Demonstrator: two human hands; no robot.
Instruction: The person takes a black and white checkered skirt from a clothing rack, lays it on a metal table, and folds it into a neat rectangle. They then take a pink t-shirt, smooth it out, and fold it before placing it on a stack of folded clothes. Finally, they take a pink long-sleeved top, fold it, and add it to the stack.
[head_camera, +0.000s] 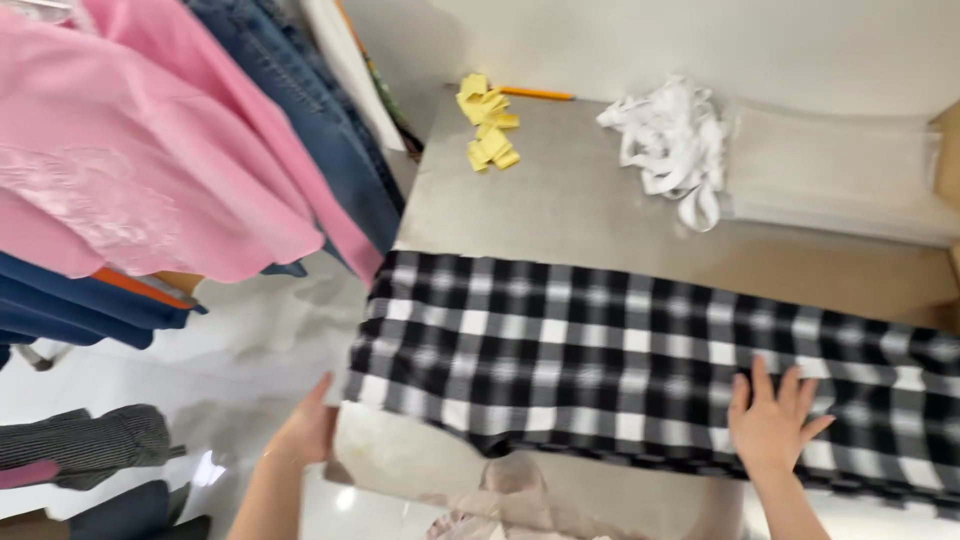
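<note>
Both hands rest on the checked cloth (640, 360), which lies flat across the table (560, 200). It looks soft, light and floppy, best taken by its edges. Left hand (305, 430) curls at the cloth's near corner, though whether it pinches is hidden. Right hand (772, 420) lies open and flat on top, fingers spread, holding nothing.
</note>
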